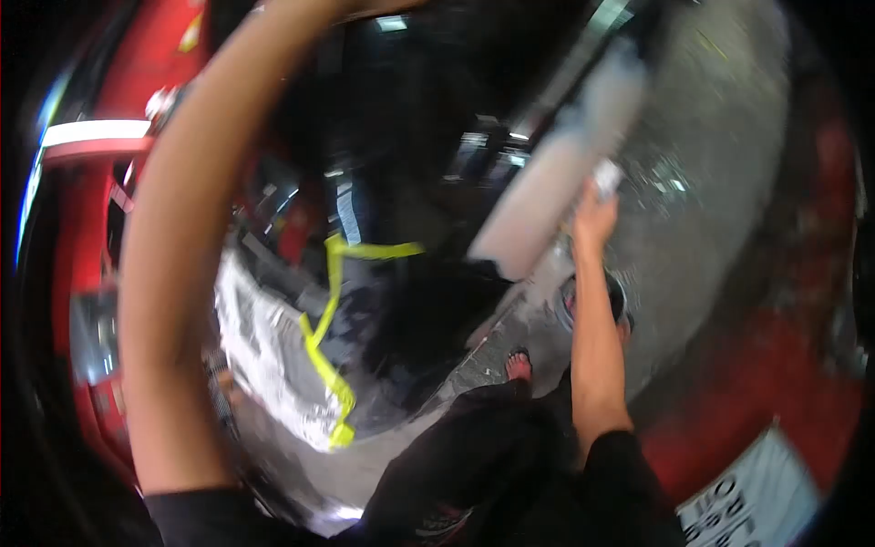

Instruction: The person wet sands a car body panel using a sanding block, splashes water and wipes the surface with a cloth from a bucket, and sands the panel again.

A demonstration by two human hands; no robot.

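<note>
My right hand [594, 219] holds a small white object [606, 175], blurred, beside a long whitish patch [533, 205] on a glossy black curved surface [410, 137]. My left arm reaches up along the left side. Only a bit of my left hand [387, 5] shows at the top edge, its fingers cut off. Yellow-green tape [334, 283] runs across the lower left of the black surface, near a crumpled white covering [264, 342].
Below my right forearm is a round container [570, 301], partly hidden. A bare foot [519, 366] stands on the grey floor [702, 182]. At bottom right lies a white sign with lettering [761, 492]; red structures [87, 228] are at the left.
</note>
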